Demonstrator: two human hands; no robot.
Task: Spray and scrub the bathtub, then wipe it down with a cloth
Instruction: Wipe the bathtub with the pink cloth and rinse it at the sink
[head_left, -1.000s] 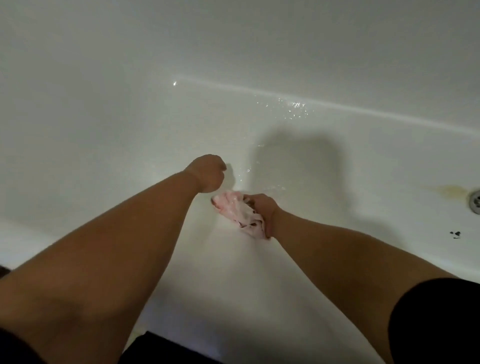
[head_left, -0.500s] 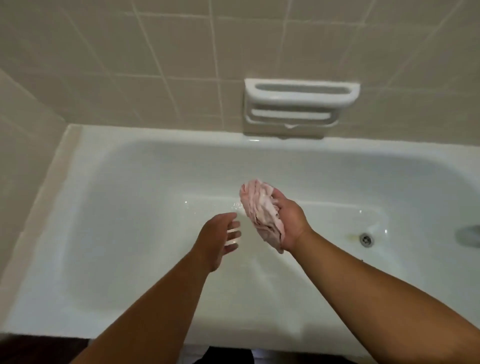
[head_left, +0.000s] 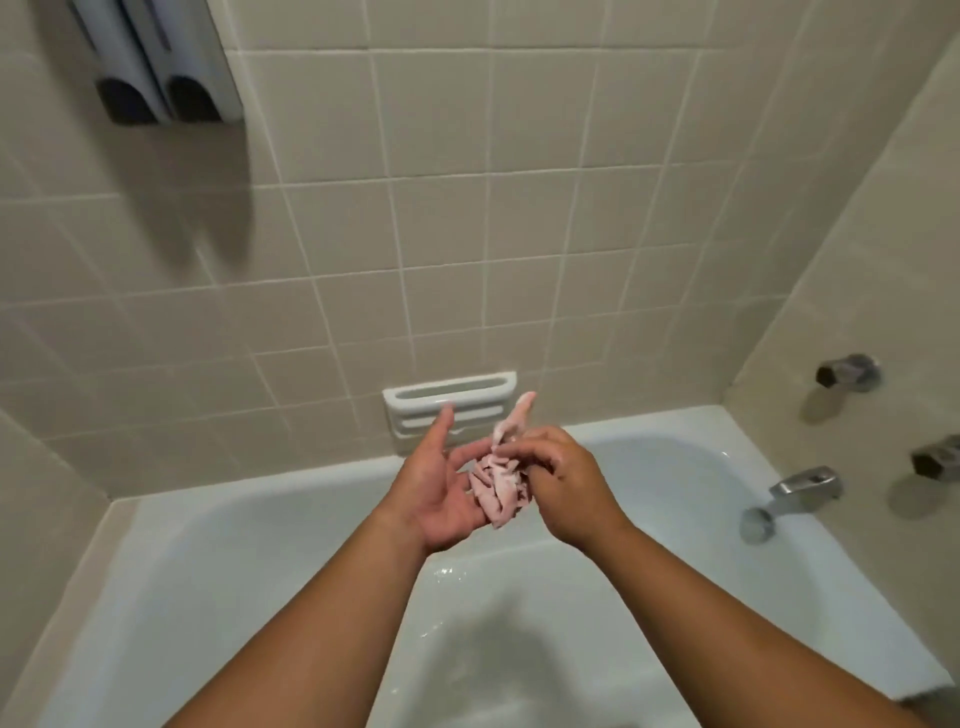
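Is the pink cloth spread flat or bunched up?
Bunched: the cloth hangs in crumpled folds, pinched by the right hand beside the open left hand.

**Fittings on the tiled walls**

A white soap dish is set low into the beige tiled wall. High up and far left of the soap dish hangs a dark twin dispenser, with its shadow on the tiles beneath. Well right of the soap dish, on the side wall, a metal spout juts out, with an upper handle and a lower handle near it
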